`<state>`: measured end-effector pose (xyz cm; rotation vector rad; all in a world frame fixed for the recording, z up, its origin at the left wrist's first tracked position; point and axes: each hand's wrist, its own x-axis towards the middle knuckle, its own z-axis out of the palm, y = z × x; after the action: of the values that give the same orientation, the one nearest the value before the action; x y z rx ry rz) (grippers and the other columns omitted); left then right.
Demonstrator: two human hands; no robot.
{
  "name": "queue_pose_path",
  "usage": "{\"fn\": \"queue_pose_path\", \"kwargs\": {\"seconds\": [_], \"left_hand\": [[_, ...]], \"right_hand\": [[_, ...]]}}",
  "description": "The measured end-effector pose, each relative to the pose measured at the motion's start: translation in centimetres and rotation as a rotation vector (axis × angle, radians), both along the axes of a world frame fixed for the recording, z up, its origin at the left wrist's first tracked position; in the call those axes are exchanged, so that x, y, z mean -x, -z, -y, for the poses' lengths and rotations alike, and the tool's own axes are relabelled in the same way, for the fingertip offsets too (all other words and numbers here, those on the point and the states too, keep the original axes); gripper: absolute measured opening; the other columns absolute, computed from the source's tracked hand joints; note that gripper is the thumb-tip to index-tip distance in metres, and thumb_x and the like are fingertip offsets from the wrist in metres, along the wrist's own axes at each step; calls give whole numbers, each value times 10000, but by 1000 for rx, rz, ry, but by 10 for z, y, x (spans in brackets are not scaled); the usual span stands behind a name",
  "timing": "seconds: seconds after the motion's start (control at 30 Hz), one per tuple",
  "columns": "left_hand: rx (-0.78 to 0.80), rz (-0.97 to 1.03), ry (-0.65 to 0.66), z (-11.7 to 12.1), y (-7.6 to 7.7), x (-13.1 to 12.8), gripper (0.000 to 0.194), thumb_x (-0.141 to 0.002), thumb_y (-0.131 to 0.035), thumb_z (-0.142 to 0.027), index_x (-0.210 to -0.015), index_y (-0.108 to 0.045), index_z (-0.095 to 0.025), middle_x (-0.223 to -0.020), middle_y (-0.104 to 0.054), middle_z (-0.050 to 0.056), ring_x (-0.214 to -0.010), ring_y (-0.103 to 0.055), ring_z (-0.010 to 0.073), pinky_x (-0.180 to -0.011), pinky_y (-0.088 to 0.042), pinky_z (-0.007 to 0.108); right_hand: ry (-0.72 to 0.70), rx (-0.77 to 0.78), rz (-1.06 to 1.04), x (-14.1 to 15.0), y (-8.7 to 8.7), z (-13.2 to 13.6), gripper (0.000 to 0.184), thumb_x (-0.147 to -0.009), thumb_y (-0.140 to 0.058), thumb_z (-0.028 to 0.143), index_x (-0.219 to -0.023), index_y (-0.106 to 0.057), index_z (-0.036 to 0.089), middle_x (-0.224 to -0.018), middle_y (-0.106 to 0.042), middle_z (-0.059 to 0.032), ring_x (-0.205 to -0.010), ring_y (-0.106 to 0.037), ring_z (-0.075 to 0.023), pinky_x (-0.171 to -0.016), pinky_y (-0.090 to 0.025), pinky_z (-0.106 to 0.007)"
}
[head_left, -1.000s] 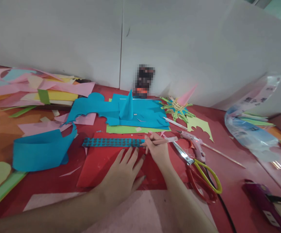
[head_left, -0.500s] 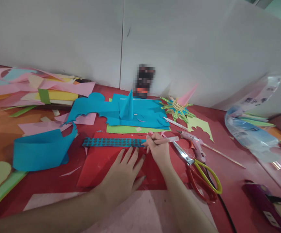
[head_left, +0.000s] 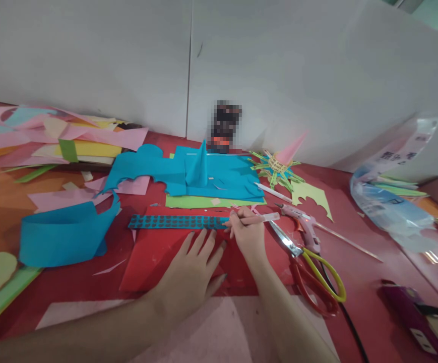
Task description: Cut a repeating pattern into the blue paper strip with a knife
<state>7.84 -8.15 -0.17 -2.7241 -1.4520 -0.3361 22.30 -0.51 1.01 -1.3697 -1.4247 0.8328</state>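
A narrow blue paper strip [head_left: 173, 222], covered in rows of dark half-round marks, lies across the top of a red sheet [head_left: 154, 257]. My left hand [head_left: 192, 267] rests flat on the red sheet, its spread fingertips at the lower edge of the strip. In my right hand [head_left: 249, 239] a pinkish pen [head_left: 260, 219] is gripped, its tip at the strip's right end. Scissors [head_left: 298, 252] with one red and one yellow handle lie right of that hand. Beside them rests a pink glue gun [head_left: 307, 229] with a glue stick in its back.
Blue sheets [head_left: 234, 176] bearing a blue paper cone [head_left: 199, 169] lie behind the strip. A blue paper band [head_left: 58, 234] stands at left, near piled paper scraps [head_left: 90, 146]. A pink-coned paper piece [head_left: 279, 164], plastic bag [head_left: 392, 196] and purple power strip [head_left: 415, 317] are at right.
My right hand and the pen have shifted very slightly right along the strip. My left hand stays in place.
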Motion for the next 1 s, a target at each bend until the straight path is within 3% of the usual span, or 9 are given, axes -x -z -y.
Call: {"fn": "queue_pose_path", "kwargs": {"seconds": [0.47, 1.0], "left_hand": [[-21, 4, -1, 0, 0, -1, 490, -928, -321, -442, -1308, -475, -173, -1331, -488, 148, -1217, -435, 325, -991, -299, 472], [10, 6, 6, 0, 0, 0, 480, -923, -337, -445, -1297, -489, -187, -1345, -476, 139, -1229, -428, 320, -1006, -297, 482]], "right_hand": [[-87, 38, -1, -3, -2, 0, 317, -811, -536, 315, -545, -381, 241, -334, -504, 67, -526, -667, -183, -585, -494, -260], [-72, 39, -33, -3, 1, -1, 315, -798, -534, 289, -537, -364, 244, -330, -460, 79, -489, -654, -173, -565, -523, -255]]}}
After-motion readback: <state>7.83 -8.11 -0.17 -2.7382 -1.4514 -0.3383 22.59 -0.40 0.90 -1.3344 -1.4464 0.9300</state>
